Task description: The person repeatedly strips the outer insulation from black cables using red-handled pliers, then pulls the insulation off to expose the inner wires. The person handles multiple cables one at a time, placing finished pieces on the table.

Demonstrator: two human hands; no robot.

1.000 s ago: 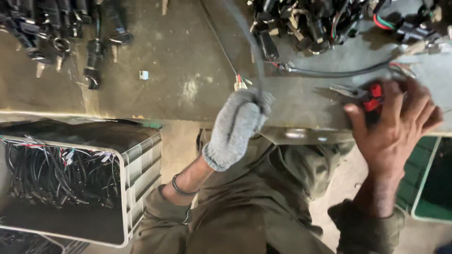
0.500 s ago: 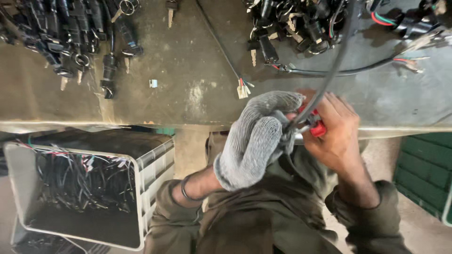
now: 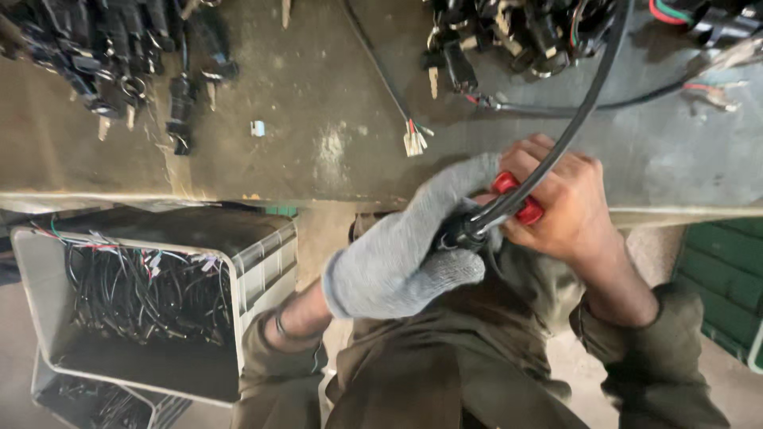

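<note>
Both hands have met at the bench edge, gloved left hand (image 3: 405,254) clenching the black cable (image 3: 556,151) end, bare right hand (image 3: 560,202) squeezing red-handled pliers (image 3: 517,199) on it, cut seemingly unfinished.

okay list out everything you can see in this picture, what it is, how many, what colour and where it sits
workbench: one, worn grey-brown, across the top
black cable: one, black, running from the top right down into both hands
red-handled tool: one, red grips, in the right hand; its kind cannot be told
key switch assemblies: a heap, too many to count, black, top left of the bench
wired parts: a heap, black with coloured wires, top right
loose wire with white connector: one, black lead, mid bench
small pale piece: one, light blue-white, left of centre
grey crate: one, grey, lower left, holding black wires
green crate: one, green, right edge
left hand: grey knit glove, gripping the cable end
right hand: bare, fingers closed on the tool
</note>
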